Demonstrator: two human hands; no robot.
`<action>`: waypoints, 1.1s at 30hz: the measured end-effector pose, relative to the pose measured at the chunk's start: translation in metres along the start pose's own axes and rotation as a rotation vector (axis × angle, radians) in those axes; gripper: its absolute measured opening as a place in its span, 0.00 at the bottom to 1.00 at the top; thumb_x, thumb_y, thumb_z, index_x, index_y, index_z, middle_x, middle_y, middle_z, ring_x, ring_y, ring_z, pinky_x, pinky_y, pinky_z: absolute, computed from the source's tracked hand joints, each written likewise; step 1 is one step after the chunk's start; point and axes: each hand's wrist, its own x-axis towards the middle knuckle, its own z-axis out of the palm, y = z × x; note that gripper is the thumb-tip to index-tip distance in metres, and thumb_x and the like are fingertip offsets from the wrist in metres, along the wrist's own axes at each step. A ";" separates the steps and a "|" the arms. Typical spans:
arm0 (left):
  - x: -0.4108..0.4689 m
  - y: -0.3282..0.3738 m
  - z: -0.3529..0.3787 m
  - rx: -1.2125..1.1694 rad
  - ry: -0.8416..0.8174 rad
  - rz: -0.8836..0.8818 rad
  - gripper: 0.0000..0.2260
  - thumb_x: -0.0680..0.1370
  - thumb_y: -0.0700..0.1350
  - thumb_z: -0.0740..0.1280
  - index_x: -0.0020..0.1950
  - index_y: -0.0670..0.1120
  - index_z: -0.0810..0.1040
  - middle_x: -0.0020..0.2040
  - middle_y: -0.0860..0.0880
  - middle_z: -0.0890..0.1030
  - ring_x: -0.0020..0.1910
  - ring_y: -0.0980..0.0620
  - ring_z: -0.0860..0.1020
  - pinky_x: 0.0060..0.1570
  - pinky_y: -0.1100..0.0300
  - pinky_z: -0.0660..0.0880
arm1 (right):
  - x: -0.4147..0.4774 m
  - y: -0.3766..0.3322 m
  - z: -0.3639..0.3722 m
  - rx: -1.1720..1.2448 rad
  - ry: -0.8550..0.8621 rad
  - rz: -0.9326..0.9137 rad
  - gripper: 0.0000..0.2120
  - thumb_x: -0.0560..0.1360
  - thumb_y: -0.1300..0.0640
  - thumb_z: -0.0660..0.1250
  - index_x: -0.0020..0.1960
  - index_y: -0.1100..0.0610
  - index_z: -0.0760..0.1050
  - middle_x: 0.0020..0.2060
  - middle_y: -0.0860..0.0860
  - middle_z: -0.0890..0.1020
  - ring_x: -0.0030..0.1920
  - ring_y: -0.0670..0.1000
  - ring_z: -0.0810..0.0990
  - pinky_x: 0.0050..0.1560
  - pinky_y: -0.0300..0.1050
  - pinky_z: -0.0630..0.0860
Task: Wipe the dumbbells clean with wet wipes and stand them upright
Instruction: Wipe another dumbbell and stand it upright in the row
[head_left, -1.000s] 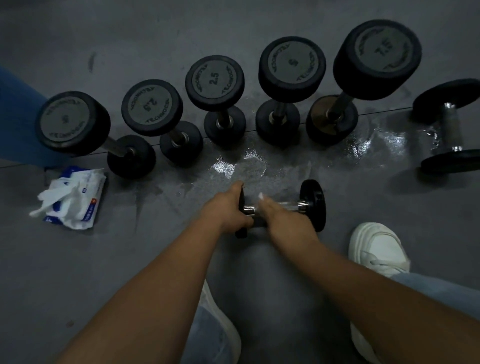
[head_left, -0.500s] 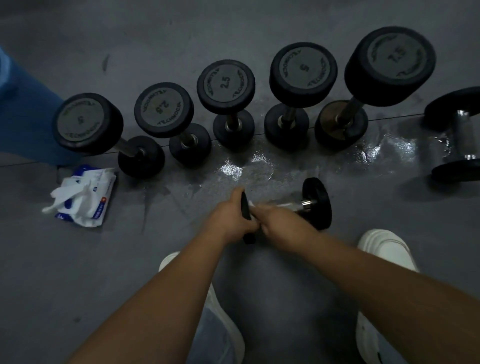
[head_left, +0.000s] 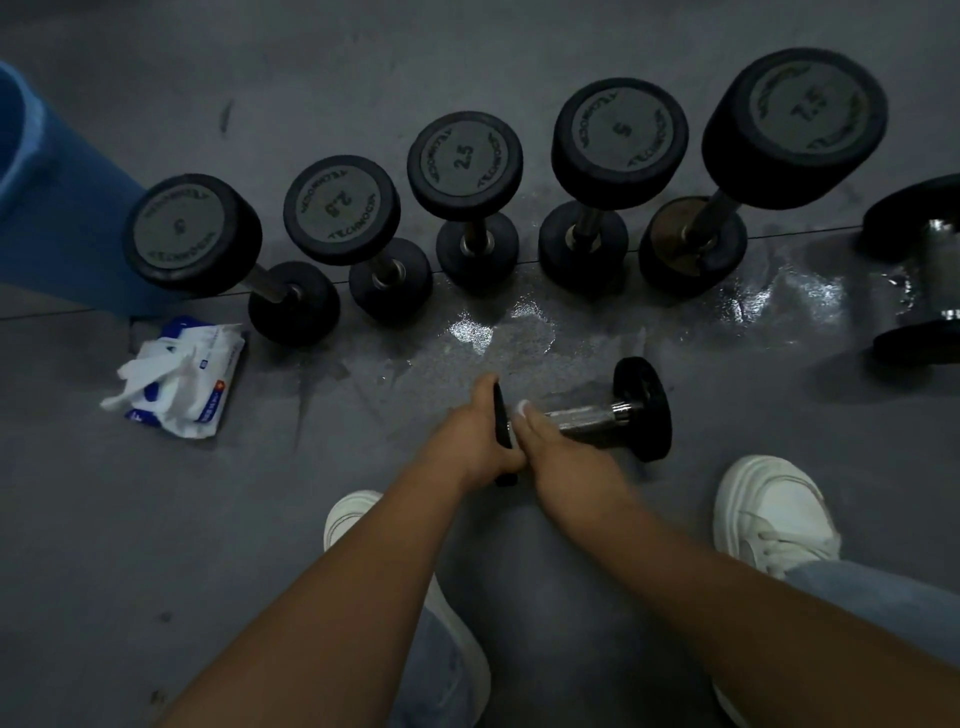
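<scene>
A small dumbbell (head_left: 602, 413) with a chrome handle and thin black plates lies on its side on the grey floor in front of me. My left hand (head_left: 470, 439) grips its left plate. My right hand (head_left: 550, 441) is wrapped round the left end of the handle, and a bit of white wet wipe (head_left: 522, 408) shows at my fingertips. Behind it, several black dumbbells stand upright in a row, from the left 5 kg one (head_left: 192, 231) to the 7.5 kg one (head_left: 795, 127). Another dumbbell (head_left: 930, 270) lies on its side at the right edge.
An open pack of wet wipes (head_left: 182, 376) lies on the floor at the left. A blue bin (head_left: 47, 208) stands at the far left. The floor (head_left: 519, 332) is wet and shiny behind the lying dumbbell. My white shoes (head_left: 769, 514) are below the hands.
My right hand has slid left along the handle towards the left plate, baring more chrome on the right. The left hand keeps its grip on the plate.
</scene>
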 end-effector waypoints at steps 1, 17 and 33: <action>0.000 0.001 -0.001 0.002 0.005 0.001 0.45 0.69 0.47 0.75 0.78 0.53 0.51 0.57 0.41 0.78 0.51 0.42 0.79 0.51 0.51 0.79 | -0.005 0.004 0.001 -0.022 0.000 -0.005 0.28 0.81 0.57 0.53 0.78 0.45 0.48 0.78 0.42 0.47 0.62 0.59 0.76 0.60 0.53 0.74; 0.002 -0.001 0.002 0.007 0.018 0.006 0.46 0.67 0.47 0.77 0.77 0.54 0.52 0.56 0.43 0.78 0.51 0.43 0.79 0.53 0.52 0.78 | -0.005 0.023 -0.005 -0.094 0.178 0.335 0.28 0.79 0.62 0.51 0.77 0.60 0.48 0.78 0.55 0.49 0.50 0.56 0.82 0.40 0.47 0.72; 0.013 0.004 -0.010 -0.021 -0.055 -0.023 0.46 0.68 0.45 0.77 0.78 0.52 0.52 0.59 0.42 0.76 0.53 0.42 0.78 0.51 0.48 0.80 | 0.005 0.021 -0.027 0.035 0.318 0.197 0.10 0.76 0.54 0.61 0.54 0.57 0.73 0.51 0.55 0.74 0.48 0.58 0.76 0.40 0.47 0.68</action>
